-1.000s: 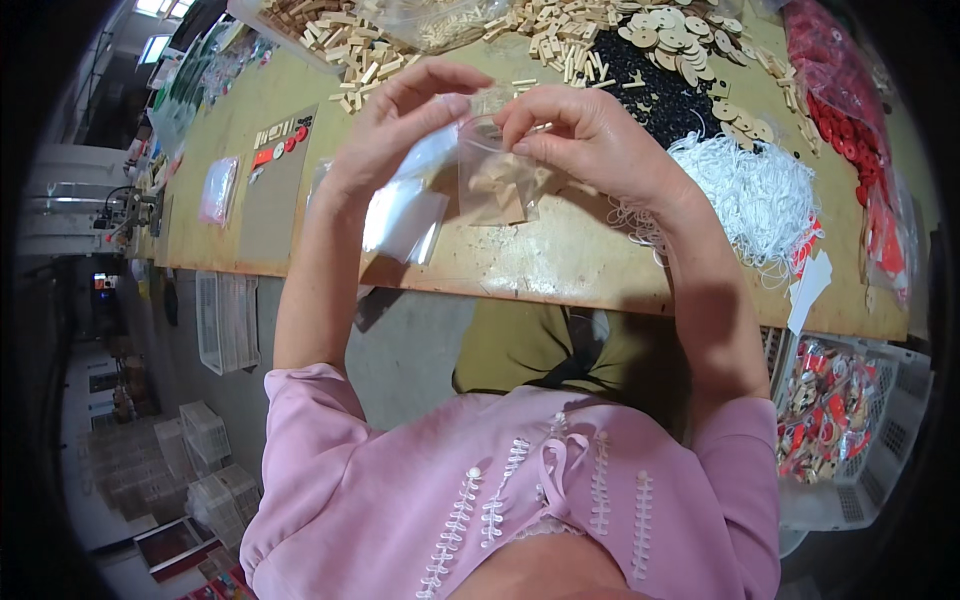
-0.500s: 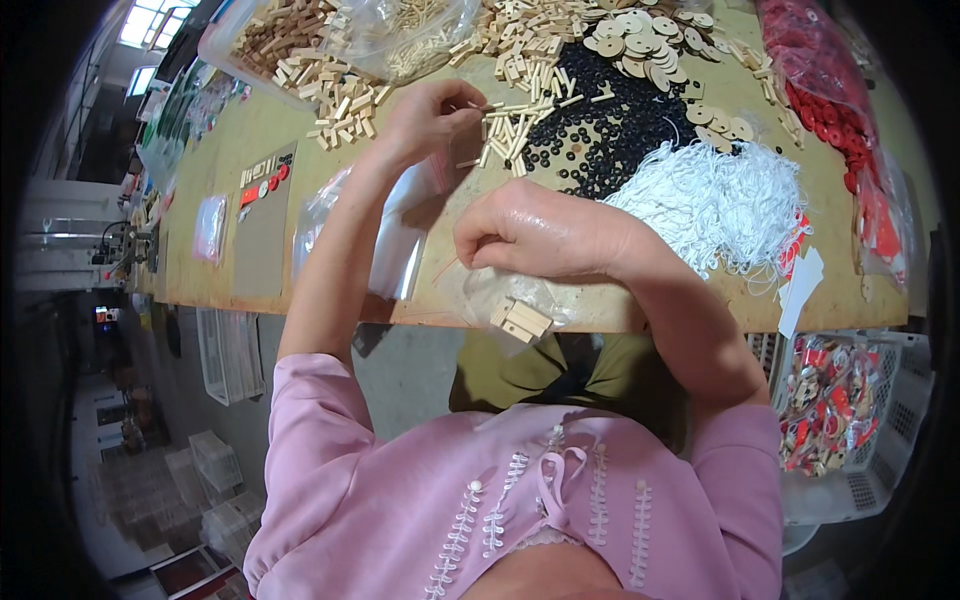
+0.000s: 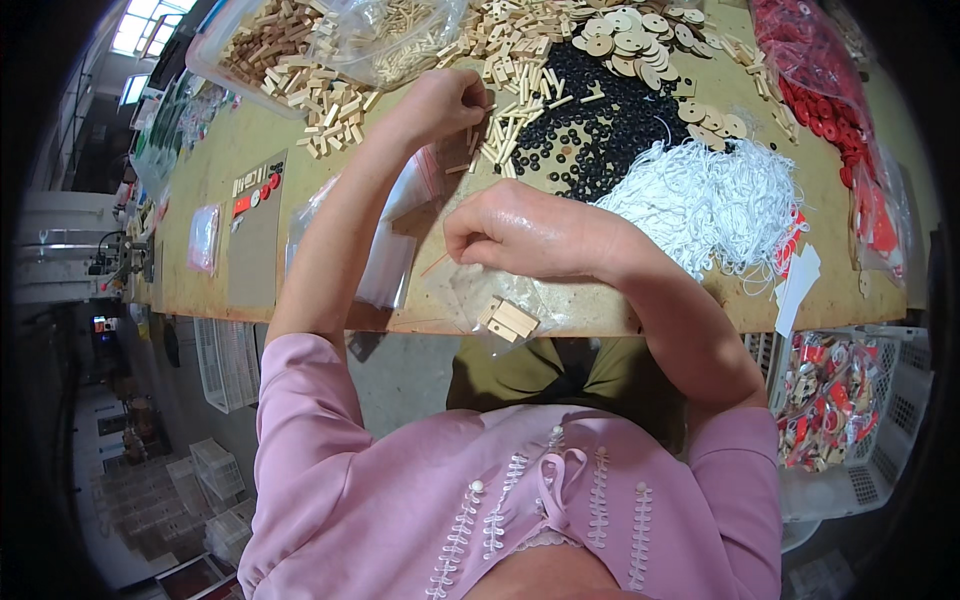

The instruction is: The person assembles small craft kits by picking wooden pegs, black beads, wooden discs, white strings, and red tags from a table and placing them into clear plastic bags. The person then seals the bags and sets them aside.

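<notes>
At the near table edge, my right hand (image 3: 530, 228) is closed on the rim of a small clear plastic bag (image 3: 535, 292), its fingers bent under. Several pale wooden blocks (image 3: 510, 318) lie inside the bag, below the hand. Farther off and to the left, my left hand (image 3: 440, 105) has its fingertips together at the edge of a heap of thin wooden dowels (image 3: 514, 125). What those fingertips hold is hidden. Small black rings (image 3: 575, 150) are spread to the right of the dowels, and a pile of white string (image 3: 695, 205) lies beyond my right wrist.
Wooden blocks (image 3: 335, 125) spill from a plastic tub (image 3: 208, 60) at the back left. Wooden discs (image 3: 628, 45) and a bag of red pieces (image 3: 820, 75) lie farther back. Flat clear bags (image 3: 385, 270) and a grey card (image 3: 254, 255) are left. A white crate (image 3: 895, 430) stands below right.
My left hand has shifted slightly up and left along the dowel heap. My right hand has moved a little left with the bag, whose blocks show more plainly.
</notes>
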Demonstrator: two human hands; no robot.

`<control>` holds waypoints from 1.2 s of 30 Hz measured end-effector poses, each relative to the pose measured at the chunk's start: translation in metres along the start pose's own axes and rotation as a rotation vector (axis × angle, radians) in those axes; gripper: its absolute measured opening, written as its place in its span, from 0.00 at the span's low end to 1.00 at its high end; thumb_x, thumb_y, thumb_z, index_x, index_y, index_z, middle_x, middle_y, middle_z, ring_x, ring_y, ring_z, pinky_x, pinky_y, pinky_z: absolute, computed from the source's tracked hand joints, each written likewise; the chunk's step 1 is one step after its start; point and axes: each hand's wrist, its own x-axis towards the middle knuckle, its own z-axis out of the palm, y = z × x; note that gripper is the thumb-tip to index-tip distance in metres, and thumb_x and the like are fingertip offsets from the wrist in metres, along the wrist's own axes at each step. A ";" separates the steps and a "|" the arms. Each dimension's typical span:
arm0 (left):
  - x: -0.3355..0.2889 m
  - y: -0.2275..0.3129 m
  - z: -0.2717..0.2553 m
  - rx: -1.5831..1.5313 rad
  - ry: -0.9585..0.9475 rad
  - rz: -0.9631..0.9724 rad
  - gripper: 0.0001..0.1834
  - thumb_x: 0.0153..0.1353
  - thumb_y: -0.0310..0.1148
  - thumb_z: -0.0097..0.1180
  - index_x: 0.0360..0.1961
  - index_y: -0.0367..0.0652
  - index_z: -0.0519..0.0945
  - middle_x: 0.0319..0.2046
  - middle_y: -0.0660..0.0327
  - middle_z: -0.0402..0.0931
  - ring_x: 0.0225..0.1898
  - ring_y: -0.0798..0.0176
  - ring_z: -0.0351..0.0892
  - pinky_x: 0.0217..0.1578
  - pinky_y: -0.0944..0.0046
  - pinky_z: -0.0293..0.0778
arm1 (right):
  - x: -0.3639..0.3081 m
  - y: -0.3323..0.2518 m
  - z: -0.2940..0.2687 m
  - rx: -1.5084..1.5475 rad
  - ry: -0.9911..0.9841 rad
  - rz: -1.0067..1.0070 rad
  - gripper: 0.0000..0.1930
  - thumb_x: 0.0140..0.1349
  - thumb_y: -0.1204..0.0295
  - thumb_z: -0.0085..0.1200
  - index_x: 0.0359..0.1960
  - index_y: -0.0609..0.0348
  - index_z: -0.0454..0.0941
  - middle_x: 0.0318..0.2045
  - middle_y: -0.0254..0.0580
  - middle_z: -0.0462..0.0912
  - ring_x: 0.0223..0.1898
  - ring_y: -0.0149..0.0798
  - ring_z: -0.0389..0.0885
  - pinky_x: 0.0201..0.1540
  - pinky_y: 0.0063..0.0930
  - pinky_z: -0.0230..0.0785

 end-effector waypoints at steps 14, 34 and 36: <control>-0.006 -0.019 0.006 -0.313 0.021 -0.146 0.11 0.59 0.36 0.71 0.33 0.39 0.85 0.28 0.63 0.85 0.30 0.70 0.80 0.34 0.66 0.76 | 0.001 -0.005 -0.002 -0.023 -0.043 0.042 0.06 0.63 0.75 0.56 0.38 0.65 0.82 0.32 0.53 0.84 0.37 0.51 0.85 0.44 0.40 0.76; -0.031 0.016 -0.002 -0.273 -0.041 -0.349 0.06 0.62 0.30 0.65 0.35 0.40 0.82 0.29 0.67 0.81 0.31 0.76 0.77 0.33 0.72 0.74 | 0.001 -0.002 0.003 -0.040 -0.008 0.050 0.06 0.62 0.76 0.56 0.37 0.65 0.82 0.30 0.53 0.84 0.35 0.51 0.85 0.42 0.41 0.76; -0.029 0.017 -0.001 -0.153 0.012 -0.278 0.06 0.62 0.31 0.64 0.34 0.40 0.82 0.29 0.67 0.81 0.31 0.76 0.77 0.33 0.72 0.74 | 0.002 0.001 0.002 -0.047 -0.006 0.036 0.06 0.62 0.76 0.56 0.36 0.65 0.82 0.29 0.53 0.84 0.35 0.51 0.85 0.42 0.41 0.76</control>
